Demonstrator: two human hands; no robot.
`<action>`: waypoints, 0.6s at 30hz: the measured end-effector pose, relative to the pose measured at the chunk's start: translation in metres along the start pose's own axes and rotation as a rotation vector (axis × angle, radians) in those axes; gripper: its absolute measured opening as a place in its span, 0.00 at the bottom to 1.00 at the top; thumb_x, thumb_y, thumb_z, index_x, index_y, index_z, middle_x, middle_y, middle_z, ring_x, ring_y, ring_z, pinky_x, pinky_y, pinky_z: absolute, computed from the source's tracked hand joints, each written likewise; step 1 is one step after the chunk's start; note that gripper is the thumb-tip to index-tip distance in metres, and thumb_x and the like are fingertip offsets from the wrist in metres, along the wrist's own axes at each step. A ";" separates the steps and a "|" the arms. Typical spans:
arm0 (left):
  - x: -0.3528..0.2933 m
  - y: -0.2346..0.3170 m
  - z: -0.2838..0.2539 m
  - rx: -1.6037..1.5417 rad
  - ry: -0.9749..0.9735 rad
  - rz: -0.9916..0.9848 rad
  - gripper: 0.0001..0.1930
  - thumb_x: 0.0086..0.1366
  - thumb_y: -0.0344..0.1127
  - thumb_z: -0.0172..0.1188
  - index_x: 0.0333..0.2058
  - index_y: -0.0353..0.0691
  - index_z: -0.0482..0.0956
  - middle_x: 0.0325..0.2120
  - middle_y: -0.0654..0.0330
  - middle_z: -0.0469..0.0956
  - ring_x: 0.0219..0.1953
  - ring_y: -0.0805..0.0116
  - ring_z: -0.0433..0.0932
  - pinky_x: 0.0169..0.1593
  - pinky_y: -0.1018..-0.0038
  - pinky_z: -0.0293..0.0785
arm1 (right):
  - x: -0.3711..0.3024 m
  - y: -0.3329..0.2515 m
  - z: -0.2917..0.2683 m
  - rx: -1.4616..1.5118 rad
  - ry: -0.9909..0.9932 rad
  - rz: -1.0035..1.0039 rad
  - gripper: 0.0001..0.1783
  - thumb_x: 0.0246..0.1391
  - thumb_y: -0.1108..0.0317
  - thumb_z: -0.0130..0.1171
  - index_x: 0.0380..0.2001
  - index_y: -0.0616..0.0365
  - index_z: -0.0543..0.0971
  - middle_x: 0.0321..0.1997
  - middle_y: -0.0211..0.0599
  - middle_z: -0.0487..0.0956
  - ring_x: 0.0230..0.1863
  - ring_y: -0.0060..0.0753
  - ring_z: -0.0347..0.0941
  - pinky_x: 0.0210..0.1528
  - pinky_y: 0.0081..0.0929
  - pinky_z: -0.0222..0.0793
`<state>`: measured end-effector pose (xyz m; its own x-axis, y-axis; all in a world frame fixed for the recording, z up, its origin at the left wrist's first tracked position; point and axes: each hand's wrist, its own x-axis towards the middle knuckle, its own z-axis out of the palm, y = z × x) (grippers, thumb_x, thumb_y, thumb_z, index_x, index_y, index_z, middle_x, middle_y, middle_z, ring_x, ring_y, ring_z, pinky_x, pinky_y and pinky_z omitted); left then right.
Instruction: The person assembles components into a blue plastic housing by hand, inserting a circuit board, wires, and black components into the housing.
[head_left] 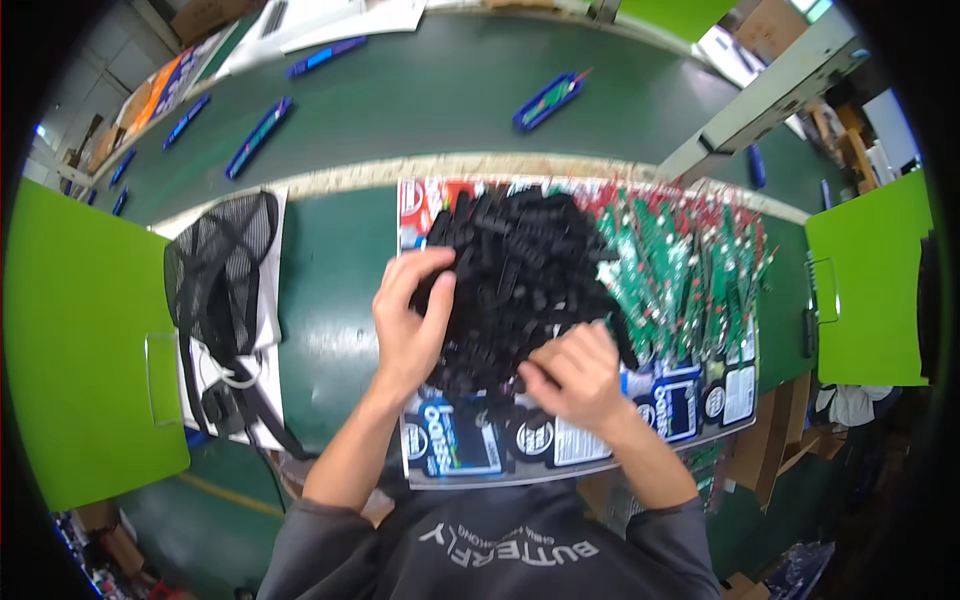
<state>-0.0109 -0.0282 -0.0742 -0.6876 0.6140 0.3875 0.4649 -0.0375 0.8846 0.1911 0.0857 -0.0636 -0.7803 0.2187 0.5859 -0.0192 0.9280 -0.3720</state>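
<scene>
A large heap of small black plastic pieces (525, 240) lies in front of me on a printed sheet (590, 445). At its left edge is my left hand (412, 312), thumb and fingers apart and curved around the side of the heap, with nothing seen gripped. My right hand (580, 375) is at the near right edge of the heap. Its fingers are curled in and pressed together; whatever may be in them is hidden. Right of the heap, on the same sheet, several long green circuit boards (690, 270) with red wires lie in a tangle.
Beyond a pale ledge (500, 165) runs a green belt (420, 100) carrying blue casings (258, 137), one with a green board (550, 100) inside. A black mesh bag (222, 270) lies at left. Bright green panels (90, 340) flank both sides; a metal post (760, 110) stands at far right.
</scene>
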 end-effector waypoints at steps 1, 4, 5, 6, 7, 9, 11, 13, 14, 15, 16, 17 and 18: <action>0.004 0.000 0.002 -0.007 0.004 -0.002 0.10 0.62 0.23 0.62 0.43 0.33 0.82 0.41 0.53 0.82 0.47 0.57 0.79 0.53 0.68 0.73 | 0.003 0.006 0.000 0.026 0.041 0.018 0.09 0.41 0.71 0.73 0.25 0.57 0.80 0.25 0.31 0.78 0.27 0.36 0.71 0.30 0.34 0.62; -0.002 -0.003 0.000 -0.034 0.000 -0.050 0.10 0.63 0.22 0.61 0.43 0.33 0.82 0.43 0.54 0.82 0.47 0.61 0.78 0.53 0.70 0.72 | 0.001 0.005 0.000 0.107 0.101 0.073 0.09 0.39 0.77 0.72 0.25 0.59 0.80 0.26 0.34 0.80 0.27 0.38 0.74 0.30 0.34 0.66; -0.002 -0.005 0.001 -0.036 -0.001 -0.051 0.10 0.63 0.22 0.61 0.43 0.33 0.82 0.43 0.54 0.82 0.47 0.61 0.78 0.53 0.70 0.72 | -0.002 0.006 0.001 0.188 0.141 0.126 0.09 0.40 0.78 0.71 0.25 0.60 0.80 0.26 0.36 0.80 0.27 0.39 0.74 0.30 0.33 0.67; -0.002 -0.007 0.001 -0.032 0.003 -0.063 0.10 0.63 0.22 0.61 0.43 0.33 0.82 0.43 0.54 0.81 0.47 0.62 0.78 0.53 0.70 0.72 | -0.003 0.008 0.002 0.268 0.181 0.177 0.08 0.41 0.79 0.70 0.25 0.61 0.80 0.26 0.37 0.80 0.27 0.40 0.75 0.30 0.32 0.69; -0.003 -0.008 0.002 -0.037 -0.004 -0.077 0.10 0.63 0.22 0.61 0.43 0.33 0.82 0.43 0.54 0.81 0.48 0.62 0.78 0.53 0.71 0.72 | -0.007 0.009 -0.001 0.308 0.199 0.197 0.07 0.44 0.80 0.69 0.28 0.63 0.80 0.28 0.39 0.81 0.27 0.38 0.76 0.29 0.29 0.70; -0.003 -0.008 0.004 -0.042 -0.014 -0.069 0.10 0.63 0.22 0.61 0.43 0.34 0.82 0.43 0.54 0.81 0.48 0.62 0.78 0.53 0.71 0.72 | -0.012 0.008 -0.006 0.371 0.235 0.291 0.07 0.46 0.79 0.69 0.29 0.64 0.80 0.29 0.40 0.82 0.28 0.35 0.76 0.30 0.27 0.70; -0.004 -0.005 0.004 -0.053 -0.008 -0.087 0.10 0.63 0.23 0.61 0.43 0.33 0.82 0.43 0.54 0.81 0.48 0.62 0.78 0.54 0.71 0.71 | -0.019 0.012 -0.008 0.498 0.263 0.388 0.06 0.53 0.78 0.66 0.34 0.67 0.79 0.35 0.44 0.83 0.32 0.26 0.78 0.32 0.20 0.71; -0.004 -0.004 0.004 -0.037 -0.018 -0.080 0.10 0.63 0.23 0.61 0.43 0.33 0.82 0.43 0.54 0.81 0.48 0.62 0.78 0.54 0.70 0.71 | -0.021 0.010 -0.007 0.634 0.302 0.470 0.06 0.56 0.78 0.64 0.36 0.67 0.78 0.38 0.45 0.82 0.34 0.26 0.78 0.34 0.20 0.72; -0.004 -0.003 0.003 -0.013 -0.023 -0.077 0.10 0.63 0.23 0.61 0.43 0.33 0.82 0.44 0.54 0.81 0.48 0.62 0.78 0.54 0.70 0.71 | -0.021 0.009 -0.008 0.779 0.337 0.549 0.05 0.58 0.78 0.62 0.38 0.67 0.78 0.41 0.46 0.82 0.35 0.25 0.79 0.36 0.19 0.73; -0.004 -0.002 0.002 -0.018 -0.024 -0.086 0.10 0.63 0.23 0.61 0.43 0.33 0.82 0.44 0.54 0.81 0.48 0.62 0.78 0.54 0.70 0.71 | -0.021 0.010 -0.011 0.846 0.307 0.539 0.06 0.61 0.79 0.59 0.42 0.66 0.76 0.46 0.46 0.81 0.39 0.28 0.81 0.39 0.22 0.76; -0.005 -0.003 0.001 -0.026 -0.027 -0.080 0.10 0.63 0.23 0.61 0.43 0.33 0.82 0.44 0.54 0.81 0.48 0.62 0.78 0.54 0.70 0.71 | -0.020 0.011 -0.012 0.836 0.312 0.536 0.06 0.61 0.79 0.59 0.42 0.66 0.76 0.46 0.46 0.81 0.39 0.28 0.81 0.39 0.22 0.76; -0.006 -0.003 0.000 -0.017 -0.026 -0.090 0.10 0.63 0.23 0.61 0.43 0.33 0.82 0.44 0.54 0.81 0.49 0.62 0.78 0.55 0.70 0.71 | -0.018 0.010 -0.013 0.895 0.313 0.577 0.06 0.63 0.77 0.57 0.42 0.64 0.74 0.46 0.50 0.80 0.38 0.29 0.81 0.40 0.24 0.77; -0.006 -0.003 0.000 -0.008 -0.025 -0.100 0.10 0.63 0.23 0.61 0.43 0.33 0.82 0.44 0.53 0.81 0.49 0.62 0.78 0.55 0.70 0.71 | -0.016 0.010 -0.014 0.955 0.314 0.617 0.06 0.64 0.76 0.56 0.42 0.63 0.72 0.46 0.54 0.80 0.37 0.30 0.81 0.40 0.27 0.78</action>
<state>-0.0083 -0.0322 -0.0791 -0.7165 0.6342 0.2906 0.3901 0.0189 0.9206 0.2125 0.0953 -0.0663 -0.6361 0.7395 0.2203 -0.2564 0.0667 -0.9643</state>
